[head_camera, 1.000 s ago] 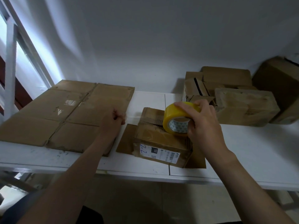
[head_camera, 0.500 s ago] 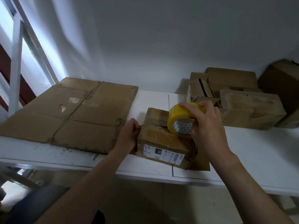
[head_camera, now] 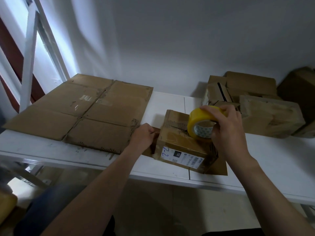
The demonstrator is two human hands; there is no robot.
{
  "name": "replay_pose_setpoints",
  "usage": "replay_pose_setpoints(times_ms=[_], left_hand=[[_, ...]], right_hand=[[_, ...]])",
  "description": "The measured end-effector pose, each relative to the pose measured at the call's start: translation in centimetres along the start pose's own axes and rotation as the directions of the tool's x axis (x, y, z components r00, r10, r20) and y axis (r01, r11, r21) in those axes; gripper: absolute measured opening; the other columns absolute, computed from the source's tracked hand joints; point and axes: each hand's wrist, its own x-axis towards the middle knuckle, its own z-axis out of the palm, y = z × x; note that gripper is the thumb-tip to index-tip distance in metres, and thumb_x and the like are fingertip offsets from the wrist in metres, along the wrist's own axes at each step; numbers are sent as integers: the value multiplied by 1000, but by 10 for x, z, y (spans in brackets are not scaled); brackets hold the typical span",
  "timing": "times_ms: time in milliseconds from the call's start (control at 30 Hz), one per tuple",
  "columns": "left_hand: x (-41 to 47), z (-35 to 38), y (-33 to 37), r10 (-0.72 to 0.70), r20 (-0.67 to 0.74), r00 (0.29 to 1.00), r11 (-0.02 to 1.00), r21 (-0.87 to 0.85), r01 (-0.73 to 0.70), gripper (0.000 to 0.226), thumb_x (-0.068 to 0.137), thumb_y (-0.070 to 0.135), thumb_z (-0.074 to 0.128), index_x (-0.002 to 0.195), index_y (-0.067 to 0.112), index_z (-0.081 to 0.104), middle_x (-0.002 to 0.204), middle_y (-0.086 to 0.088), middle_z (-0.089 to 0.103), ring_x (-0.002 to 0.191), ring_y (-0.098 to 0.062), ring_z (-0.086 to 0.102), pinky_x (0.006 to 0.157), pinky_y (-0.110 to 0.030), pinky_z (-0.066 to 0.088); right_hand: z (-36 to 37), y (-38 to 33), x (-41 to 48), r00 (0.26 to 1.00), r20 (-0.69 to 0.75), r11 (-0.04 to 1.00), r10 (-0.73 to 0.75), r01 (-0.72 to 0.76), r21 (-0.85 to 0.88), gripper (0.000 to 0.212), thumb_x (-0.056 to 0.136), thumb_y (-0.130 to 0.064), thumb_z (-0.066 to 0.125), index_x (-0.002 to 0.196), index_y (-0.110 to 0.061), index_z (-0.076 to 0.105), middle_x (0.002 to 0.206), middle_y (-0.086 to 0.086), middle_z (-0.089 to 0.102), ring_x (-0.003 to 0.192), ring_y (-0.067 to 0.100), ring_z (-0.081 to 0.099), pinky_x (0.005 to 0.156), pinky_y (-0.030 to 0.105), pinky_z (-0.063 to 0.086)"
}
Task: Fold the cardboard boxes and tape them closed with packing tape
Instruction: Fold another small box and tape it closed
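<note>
- Head view: the right hand [head_camera: 228, 132] has its fingers curled around the yellow tape roll [head_camera: 199, 120], which rests on the small box [head_camera: 180, 149] at the counter's [head_camera: 272, 159] front edge.
- The left hand [head_camera: 143, 137], fingers curled, touches the box's left side; whether it holds anything is unclear.

The box [head_camera: 185, 147] at centre is matt brown cardboard with a white paper label [head_camera: 180, 156]. The tape roll [head_camera: 202, 119] is glossy yellow plastic; the table [head_camera: 272, 159] is smooth white, the flat sheet [head_camera: 88, 109] at left rough, scuffed cardboard.

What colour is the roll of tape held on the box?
Yellow: the tape roll shows best in the head view.
</note>
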Motion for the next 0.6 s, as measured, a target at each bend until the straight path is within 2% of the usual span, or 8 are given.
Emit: replay_pose_setpoints(times_ms=[67,167,200,267,400,467,533,600], left_hand=[[-3,-5,1,-7,-39,999,1000,-1,7,22,100,26,60,117,13,66,114,-2,69,107,-20,63,79,-26,42],[-8,-23,15,-2,-147,989,984,-175,-24,33,104,28,54,132,14,63,131,-2,64,120,-21,61,91,-29,44],[-10,-27,21,43,-127,991,974,-217,-70,32,104,29,51,128,14,66,128,-3,67,116,-21,64,92,-31,47],[-22,-30,36,159,-25,987,958,-239,-160,33,106,32,45,116,13,71,109,-7,72,102,-21,68,83,-32,51],[-39,-20,44,239,67,969,966,-121,-230,37,109,36,37,110,15,67,84,-6,69,74,-18,64,64,-34,49],[-42,-19,45,218,111,970,972,-110,-206,30,108,42,38,109,23,61,87,0,66,74,-13,61,62,-28,46],[-44,-20,46,203,160,966,977,-101,-188,28,105,49,42,104,25,57,93,7,66,82,-9,61,67,-26,46],[-45,-17,45,208,207,956,977,-97,-192,34,102,54,47,117,26,59,106,8,69,95,-11,64,78,-31,51]], right_hand=[[0,-2,0,1000,-7,1000,4,-4,-3,65,92,3,58,139,-42,54,139,7,39,130,32,34,98,50,48],[0,-3,-2,1000,-11,1000,10,-10,-2,66,90,4,56,139,-41,55,138,6,39,130,32,34,99,51,47],[0,-3,-2,1000,-11,1000,13,-13,-2,67,90,5,56,139,-41,55,138,7,39,130,32,34,99,51,47],[0,-3,-2,1000,-10,1000,22,-22,-9,68,89,6,56,139,-41,55,138,7,40,130,32,35,100,50,46],[1,-5,-2,999,4,999,33,-33,14,67,91,6,56,138,-43,55,140,5,38,131,30,33,104,47,42],[1,-4,-2,1000,5,999,26,-26,18,68,91,7,55,138,-42,56,139,7,39,130,30,34,104,46,41],[1,-4,-2,1000,5,999,26,-26,25,70,90,9,55,137,-43,56,138,8,40,129,31,34,103,44,39],[1,-3,-2,1000,0,999,20,-20,29,71,90,10,54,137,-43,55,138,8,40,127,31,34,102,45,40]])
